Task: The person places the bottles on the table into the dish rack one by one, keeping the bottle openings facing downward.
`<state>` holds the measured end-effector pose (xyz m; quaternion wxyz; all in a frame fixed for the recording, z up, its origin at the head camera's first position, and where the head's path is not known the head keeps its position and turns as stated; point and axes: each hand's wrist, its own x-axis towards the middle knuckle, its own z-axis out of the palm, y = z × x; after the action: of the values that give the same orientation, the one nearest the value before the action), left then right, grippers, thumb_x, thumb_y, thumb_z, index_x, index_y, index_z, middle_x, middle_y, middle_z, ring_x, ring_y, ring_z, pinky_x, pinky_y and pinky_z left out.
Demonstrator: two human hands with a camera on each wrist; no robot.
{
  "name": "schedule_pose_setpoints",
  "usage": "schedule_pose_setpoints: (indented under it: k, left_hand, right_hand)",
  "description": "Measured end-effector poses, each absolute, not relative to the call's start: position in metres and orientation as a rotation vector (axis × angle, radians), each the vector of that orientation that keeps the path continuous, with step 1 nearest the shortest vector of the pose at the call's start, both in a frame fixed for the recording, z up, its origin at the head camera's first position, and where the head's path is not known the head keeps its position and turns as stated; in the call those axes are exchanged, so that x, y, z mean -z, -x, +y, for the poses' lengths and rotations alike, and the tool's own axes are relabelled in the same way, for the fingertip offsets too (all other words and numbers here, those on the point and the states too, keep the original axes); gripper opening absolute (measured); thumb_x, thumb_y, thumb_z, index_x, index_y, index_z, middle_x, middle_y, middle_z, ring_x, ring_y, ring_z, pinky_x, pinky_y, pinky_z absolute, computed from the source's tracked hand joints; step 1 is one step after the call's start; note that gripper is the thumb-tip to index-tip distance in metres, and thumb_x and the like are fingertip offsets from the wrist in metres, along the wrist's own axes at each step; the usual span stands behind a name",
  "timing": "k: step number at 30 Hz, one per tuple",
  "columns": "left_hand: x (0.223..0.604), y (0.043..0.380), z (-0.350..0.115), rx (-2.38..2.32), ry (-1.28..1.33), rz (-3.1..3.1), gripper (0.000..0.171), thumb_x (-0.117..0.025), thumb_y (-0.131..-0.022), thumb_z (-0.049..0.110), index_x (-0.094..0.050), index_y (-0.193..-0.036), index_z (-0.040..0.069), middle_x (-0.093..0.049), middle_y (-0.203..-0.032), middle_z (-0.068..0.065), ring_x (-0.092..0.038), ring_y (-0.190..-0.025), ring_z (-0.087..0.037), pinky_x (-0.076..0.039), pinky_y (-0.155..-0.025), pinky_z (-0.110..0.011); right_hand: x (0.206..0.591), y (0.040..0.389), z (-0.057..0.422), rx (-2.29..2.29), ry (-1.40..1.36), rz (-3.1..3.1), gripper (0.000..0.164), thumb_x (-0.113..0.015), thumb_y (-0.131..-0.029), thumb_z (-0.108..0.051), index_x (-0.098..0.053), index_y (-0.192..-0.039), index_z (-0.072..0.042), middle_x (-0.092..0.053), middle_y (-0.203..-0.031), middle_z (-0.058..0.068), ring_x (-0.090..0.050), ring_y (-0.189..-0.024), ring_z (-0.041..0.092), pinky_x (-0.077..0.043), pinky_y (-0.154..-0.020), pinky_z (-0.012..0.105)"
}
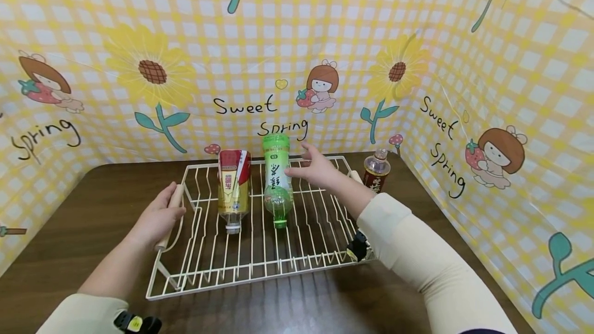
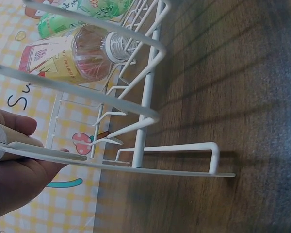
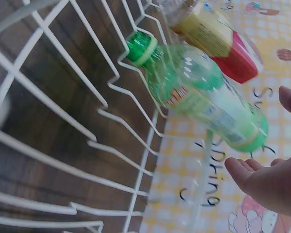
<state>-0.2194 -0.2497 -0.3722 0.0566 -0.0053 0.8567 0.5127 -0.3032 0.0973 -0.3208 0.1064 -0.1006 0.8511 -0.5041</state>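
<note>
A white wire dish rack (image 1: 250, 273) with wooden side handles stands on the dark table. My left hand (image 1: 160, 215) grips its left wooden handle (image 1: 176, 196); the left wrist view shows fingers and thumb around that handle (image 2: 9, 139). Two plastic bottles sit cap-down in the rack: a red-and-yellow labelled bottle (image 1: 234, 182) and, to its right, a green bottle (image 1: 277, 169). Just right of the green bottle is my right hand (image 1: 317, 169), fingers and thumb spread. In the right wrist view a small gap separates this hand (image 3: 276, 182) from the green bottle's base (image 3: 252, 138).
A third bottle with a dark label (image 1: 376, 171) stands upright on the table, right of the rack. Behind and at the sides hangs a yellow checked cloth (image 1: 325, 30) with printed flowers and figures. The brown tabletop (image 1: 69, 205) extends left of the rack.
</note>
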Motion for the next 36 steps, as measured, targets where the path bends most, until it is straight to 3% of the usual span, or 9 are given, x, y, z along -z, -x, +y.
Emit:
schedule_pose_setpoints:
  k: [6, 19, 26, 32, 36]
  left_hand:
    - [0.371, 0.221, -0.251, -1.541, 0.016, 2.601, 0.077, -0.041, -0.097, 0.002, 0.011, -0.154, -0.001, 0.006, -0.159, -0.033, -0.010, -0.143, -0.049, -0.021, -0.114, -0.057]
    - [0.372, 0.223, -0.249, -1.569, 0.005, 2.568, 0.078, -0.040, -0.098, 0.001, 0.014, -0.153, -0.001, 0.009, -0.159, -0.032, -0.005, -0.145, -0.049, -0.016, -0.116, -0.060]
    - [0.371, 0.223, -0.249, -1.555, 0.011, 2.570, 0.077, -0.039, -0.099, 0.003, 0.015, -0.153, 0.000, 0.009, -0.159, -0.033, -0.008, -0.144, -0.049, -0.021, -0.114, -0.058]
    - [0.372, 0.221, -0.251, -1.541, 0.018, 2.576, 0.077, -0.039, -0.099, 0.003, 0.015, -0.153, 0.000, 0.010, -0.158, -0.033, -0.008, -0.143, -0.050, -0.022, -0.113, -0.058]
    - [0.373, 0.221, -0.251, -1.531, 0.022, 2.577, 0.076, -0.039, -0.099, 0.004, 0.015, -0.153, 0.001, 0.009, -0.158, -0.033, -0.009, -0.143, -0.050, -0.022, -0.113, -0.058]
  right_hand:
    - [0.300, 0.305, 0.126, 1.575, 0.296, 2.547, 0.089, -0.073, -0.088, -0.025, -0.017, -0.157, -0.018, -0.030, -0.158, 0.018, -0.032, -0.144, 0.036, -0.035, -0.113, 0.051]
    - [0.282, 0.302, 0.206, 1.748, 0.216, 2.647, 0.084, -0.065, -0.093, -0.018, -0.013, -0.158, -0.012, -0.022, -0.159, 0.023, -0.022, -0.148, 0.039, -0.024, -0.119, 0.051]
    - [0.296, 0.298, 0.240, 1.790, 0.098, 2.759, 0.087, -0.067, -0.091, -0.022, -0.011, -0.158, -0.015, -0.021, -0.160, 0.020, -0.019, -0.148, 0.038, -0.021, -0.120, 0.053]
    - [0.323, 0.301, 0.259, 1.875, 0.074, 2.839, 0.087, -0.068, -0.090, -0.016, -0.012, -0.156, -0.006, -0.029, -0.154, 0.024, -0.021, -0.147, 0.039, -0.017, -0.121, 0.050]
    - [0.342, 0.303, 0.270, 1.868, -0.002, 2.854, 0.088, -0.069, -0.089, -0.016, -0.012, -0.156, -0.008, -0.026, -0.155, 0.026, -0.022, -0.145, 0.041, -0.020, -0.119, 0.054]
